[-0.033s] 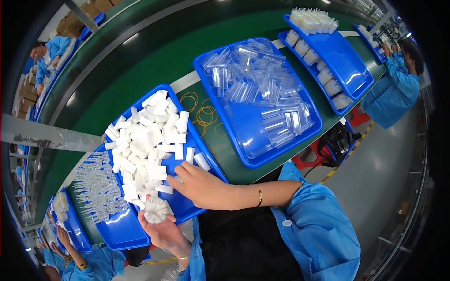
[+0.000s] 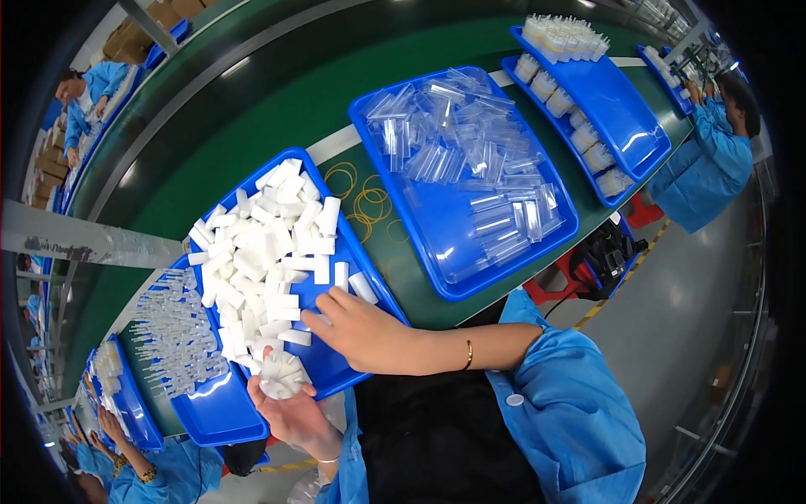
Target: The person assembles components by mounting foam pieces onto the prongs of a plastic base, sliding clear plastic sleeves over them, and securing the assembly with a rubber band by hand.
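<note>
On the green table, our right hand reaches with loose, empty fingers into the blue tray of white plastic pieces; our left hand cups a bunch of white pieces at the tray's near edge. Clear tubes fill the next blue tray.

Green bench, blue trays, rubber bands

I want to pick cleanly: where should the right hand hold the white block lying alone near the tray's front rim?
Grip the white block across its two long sides, coming from above. It lies flat, apart from the pile, beside the right hand.
</note>
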The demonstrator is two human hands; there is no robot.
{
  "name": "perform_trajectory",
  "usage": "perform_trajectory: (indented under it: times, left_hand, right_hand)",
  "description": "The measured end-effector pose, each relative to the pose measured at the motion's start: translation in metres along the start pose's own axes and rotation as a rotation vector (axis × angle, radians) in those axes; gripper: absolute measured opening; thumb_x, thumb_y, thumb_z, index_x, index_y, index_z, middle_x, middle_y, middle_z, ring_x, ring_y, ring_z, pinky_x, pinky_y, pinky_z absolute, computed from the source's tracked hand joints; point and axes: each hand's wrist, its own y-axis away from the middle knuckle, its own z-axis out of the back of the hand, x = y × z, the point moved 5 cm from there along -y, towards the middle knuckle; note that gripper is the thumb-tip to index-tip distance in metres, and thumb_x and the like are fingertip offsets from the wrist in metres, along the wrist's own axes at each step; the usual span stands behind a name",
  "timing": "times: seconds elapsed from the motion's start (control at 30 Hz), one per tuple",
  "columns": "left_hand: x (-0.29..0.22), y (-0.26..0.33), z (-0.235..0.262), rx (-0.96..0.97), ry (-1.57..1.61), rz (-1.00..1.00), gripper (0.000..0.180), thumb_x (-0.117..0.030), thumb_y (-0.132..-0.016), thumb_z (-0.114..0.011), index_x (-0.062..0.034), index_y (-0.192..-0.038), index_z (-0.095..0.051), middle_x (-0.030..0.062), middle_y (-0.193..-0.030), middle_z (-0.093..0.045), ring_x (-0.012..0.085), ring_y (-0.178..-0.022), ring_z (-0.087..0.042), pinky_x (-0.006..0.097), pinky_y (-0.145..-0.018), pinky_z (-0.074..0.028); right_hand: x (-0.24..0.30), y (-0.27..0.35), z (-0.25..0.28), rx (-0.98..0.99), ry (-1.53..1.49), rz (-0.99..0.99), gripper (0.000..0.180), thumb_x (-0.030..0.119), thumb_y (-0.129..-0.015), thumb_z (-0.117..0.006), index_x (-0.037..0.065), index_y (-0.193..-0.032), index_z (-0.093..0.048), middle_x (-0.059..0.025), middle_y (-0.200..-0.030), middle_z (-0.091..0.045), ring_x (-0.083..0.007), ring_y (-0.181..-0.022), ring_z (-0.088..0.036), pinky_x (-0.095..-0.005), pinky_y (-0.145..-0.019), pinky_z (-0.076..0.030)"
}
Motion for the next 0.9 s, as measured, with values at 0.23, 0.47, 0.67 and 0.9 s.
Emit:
perform_trajectory:
  times: [0.23, 0.47, 0.67, 0.9]
  left_hand:
    - [0.003, 0.004, 0.003, -0.046, -0.124, -0.005, 0.042, -0.025, -0.085, -0.056, -0.0094, -0.122, -0.044, 0.0206, -0.128, -0.043, 0.0280, -0.099, -0.056, 0.030, -0.061, -0.049]
    - [0.008, 0.001, -0.009, -0.046, -0.137, 0.017, 0.056, -0.015, -0.078, -0.063, 0.0044, -0.125, -0.039, 0.0265, -0.120, -0.048, 0.0351, -0.098, -0.057, 0.036, -0.066, -0.052]
    - [0.010, 0.007, -0.014, -0.153, -0.329, 0.049, 0.068, -0.021, -0.075, -0.067, 0.0074, -0.128, -0.034, 0.0236, -0.119, -0.048, 0.0363, -0.103, -0.055, 0.037, -0.073, -0.052]
    - [0.018, 0.009, -0.045, 0.020, -0.293, 0.113, 0.047, -0.012, -0.076, -0.067, 0.0065, -0.115, -0.048, 0.0258, -0.117, -0.052, 0.0284, -0.096, -0.060, 0.038, -0.068, -0.055]
  right_hand:
    - [-0.010, 0.008, 0.003, 0.038, -0.016, -0.020, 0.027, -0.003, -0.064, -0.057, -0.004, -0.090, -0.051, -0.0127, -0.086, -0.046, -0.0253, -0.085, -0.044, -0.0297, -0.074, -0.039]
    - [-0.012, 0.012, 0.017, -0.103, -0.101, 0.034, 0.023, 0.000, -0.068, -0.058, -0.002, -0.091, -0.055, -0.0101, -0.083, -0.051, -0.0252, -0.082, -0.047, -0.0308, -0.074, -0.040]
    - [-0.034, 0.017, 0.051, -0.200, -0.645, -0.234, 0.011, 0.004, -0.084, -0.056, 0.002, -0.094, -0.055, -0.0079, -0.088, -0.056, -0.0155, -0.075, -0.057, -0.0254, -0.065, -0.046]
    - [-0.060, 0.042, 0.056, -0.157, -1.373, -0.473, 0.006, 0.005, -0.089, -0.051, 0.002, -0.095, -0.052, -0.0029, -0.085, -0.057, -0.0061, -0.070, -0.054, -0.0181, -0.061, -0.041]
